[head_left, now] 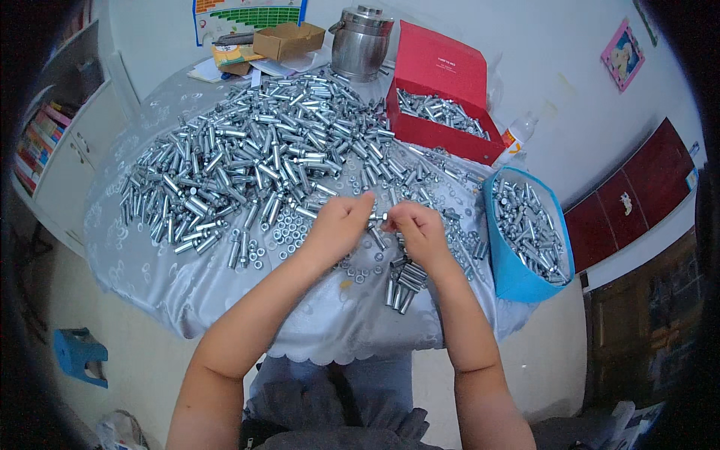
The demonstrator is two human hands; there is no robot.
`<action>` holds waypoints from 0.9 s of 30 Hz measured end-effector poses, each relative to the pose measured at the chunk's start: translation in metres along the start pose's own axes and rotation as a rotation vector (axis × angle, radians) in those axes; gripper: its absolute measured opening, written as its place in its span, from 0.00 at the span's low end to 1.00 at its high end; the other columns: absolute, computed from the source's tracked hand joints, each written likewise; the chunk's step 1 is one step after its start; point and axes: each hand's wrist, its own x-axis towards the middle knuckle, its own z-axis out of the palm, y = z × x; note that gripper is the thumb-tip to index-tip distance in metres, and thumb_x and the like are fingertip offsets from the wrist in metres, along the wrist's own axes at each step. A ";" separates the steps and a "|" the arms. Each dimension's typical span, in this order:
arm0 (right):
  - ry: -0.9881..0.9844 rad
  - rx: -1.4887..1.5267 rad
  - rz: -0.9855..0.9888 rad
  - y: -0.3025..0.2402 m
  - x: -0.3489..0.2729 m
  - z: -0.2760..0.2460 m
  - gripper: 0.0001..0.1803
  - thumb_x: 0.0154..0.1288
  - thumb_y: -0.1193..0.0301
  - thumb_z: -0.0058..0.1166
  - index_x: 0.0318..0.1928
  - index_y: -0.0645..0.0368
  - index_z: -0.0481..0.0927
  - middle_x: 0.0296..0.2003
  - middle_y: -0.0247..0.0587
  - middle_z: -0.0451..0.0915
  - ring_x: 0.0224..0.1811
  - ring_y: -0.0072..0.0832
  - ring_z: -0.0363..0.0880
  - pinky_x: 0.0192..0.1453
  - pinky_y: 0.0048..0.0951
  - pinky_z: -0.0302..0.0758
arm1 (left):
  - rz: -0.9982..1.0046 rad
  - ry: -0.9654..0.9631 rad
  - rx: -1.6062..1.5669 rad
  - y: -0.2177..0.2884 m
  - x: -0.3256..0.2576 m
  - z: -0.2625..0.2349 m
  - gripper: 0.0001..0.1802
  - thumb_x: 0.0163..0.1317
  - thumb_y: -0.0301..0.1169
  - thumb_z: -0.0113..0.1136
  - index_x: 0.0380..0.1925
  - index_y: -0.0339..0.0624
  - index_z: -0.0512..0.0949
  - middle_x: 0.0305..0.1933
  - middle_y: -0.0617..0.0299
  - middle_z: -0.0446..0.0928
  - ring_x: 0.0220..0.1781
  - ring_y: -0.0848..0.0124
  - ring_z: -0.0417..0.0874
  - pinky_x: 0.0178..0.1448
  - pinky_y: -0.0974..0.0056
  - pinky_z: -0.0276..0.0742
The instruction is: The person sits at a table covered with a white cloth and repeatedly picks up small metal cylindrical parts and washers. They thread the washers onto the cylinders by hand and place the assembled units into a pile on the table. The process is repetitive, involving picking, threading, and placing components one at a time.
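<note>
A: What does the head view show at the hands?

B: The left hand (339,229) and the right hand (421,231) meet over the near part of the bench (169,289), with a bolt (379,217) between them.

A: And the state of each grip?

B: Both narrow. The right grip pinches the bolt's right end between thumb and fingers; the left grip is closed at its other end, its fingertips partly hidden.

A: What lies just under them?

B: Loose nuts (289,227) are scattered left of the left wrist, and a neat row of bolts (405,283) lies side by side beside the right wrist.

A: Beyond that?

B: A big pile (240,150) of bolts spreads over the left and middle of the bench, lying every way. Behind it stand a steel pot (361,49) and a small carton (289,42).

A: On the right?

B: A red box (442,139), lid up, with bolts inside. Nearer the person, a blue bin (517,274) is also filled with bolts. A bottle (521,131) shows behind the red box's right corner.
</note>
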 end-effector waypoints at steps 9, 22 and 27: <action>0.063 -0.074 -0.222 -0.026 0.004 -0.001 0.16 0.47 0.75 0.62 0.39 0.60 0.77 0.29 0.34 0.76 0.29 0.20 0.72 0.35 0.20 0.68 | -0.075 -0.055 -0.137 -0.006 0.001 0.000 0.27 0.62 0.47 0.46 0.13 0.35 0.73 0.13 0.69 0.65 0.19 0.80 0.62 0.24 0.70 0.59; -0.057 -0.304 -0.198 -0.009 -0.001 -0.015 0.09 0.52 0.71 0.59 0.36 0.58 0.79 0.22 0.32 0.75 0.24 0.21 0.71 0.30 0.21 0.67 | -0.087 -0.069 -0.015 0.008 -0.001 -0.002 0.29 0.62 0.46 0.45 0.12 0.32 0.71 0.11 0.67 0.64 0.17 0.79 0.61 0.23 0.67 0.59; 0.067 -0.180 -0.188 -0.030 0.004 -0.003 0.12 0.48 0.71 0.63 0.36 0.57 0.79 0.27 0.32 0.75 0.26 0.20 0.71 0.29 0.20 0.67 | -0.097 -0.066 -0.060 0.002 0.000 -0.005 0.29 0.63 0.46 0.45 0.13 0.32 0.71 0.12 0.67 0.65 0.18 0.79 0.62 0.24 0.68 0.59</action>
